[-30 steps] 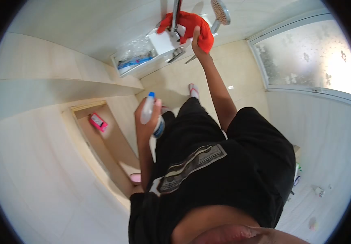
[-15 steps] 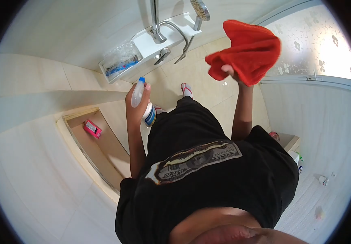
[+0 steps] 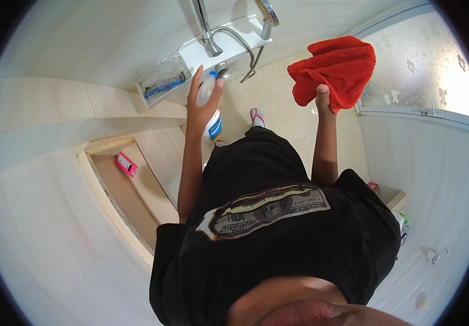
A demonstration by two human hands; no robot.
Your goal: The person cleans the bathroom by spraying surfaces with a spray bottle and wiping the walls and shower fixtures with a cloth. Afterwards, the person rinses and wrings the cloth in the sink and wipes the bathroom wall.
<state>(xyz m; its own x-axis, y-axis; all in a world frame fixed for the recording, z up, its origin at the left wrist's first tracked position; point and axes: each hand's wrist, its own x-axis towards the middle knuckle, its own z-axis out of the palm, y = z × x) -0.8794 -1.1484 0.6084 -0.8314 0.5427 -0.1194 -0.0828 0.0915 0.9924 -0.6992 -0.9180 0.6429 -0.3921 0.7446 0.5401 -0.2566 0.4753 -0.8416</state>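
Spray btl [image 3: 214, 125] in L hand [image 3: 197, 111], approx upright, blue nozzle [image 3: 213, 74] pts fwd.

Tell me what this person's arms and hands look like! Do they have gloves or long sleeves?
No, the left hand and right hand are bare, with no gloves or bracelets showing. The forearms are uncovered too. Loose, short black sleeves belong to a T-shirt with a banknote print.
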